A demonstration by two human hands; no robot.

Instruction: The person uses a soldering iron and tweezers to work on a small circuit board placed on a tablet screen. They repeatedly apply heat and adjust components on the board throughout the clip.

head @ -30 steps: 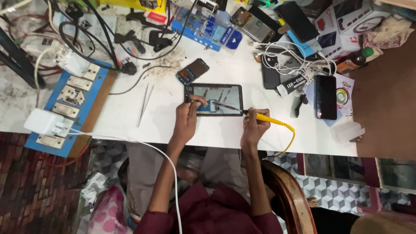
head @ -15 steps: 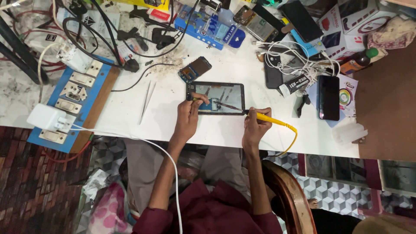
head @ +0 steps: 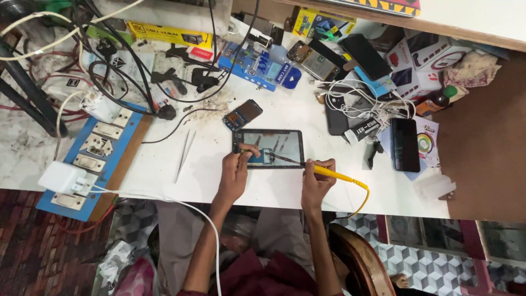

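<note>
Left hand [head: 234, 174]: fingers curled, tips pressing on the lower left part of the opened tablet [head: 268, 148], steadying it; whether a small part is pinched between the fingertips cannot be told.

Right hand [head: 318, 181]: closed around the yellow-handled soldering iron [head: 329, 172], gripped like a pen. The thin dark tip reaches left over the tablet's exposed interior, near the left fingertips. A yellow cable [head: 361, 194] runs from the handle and curls over the near table edge.

The tablet lies flat on the white table [head: 274, 189], long side toward the person, directly ahead of both hands, back cover off.

Surroundings: a small phone [head: 243, 114] with its back open lies just beyond the tablet's upper left corner. Metal tweezers [head: 184, 155] lie to the left, apart from the tablet. Further left, a blue switchboard [head: 96, 159] sits at the table edge with a white charger [head: 63, 178] plugged in. To the right, a black phone [head: 405, 144] lies face up, with white cables [head: 350, 98] tangled beyond it
</note>
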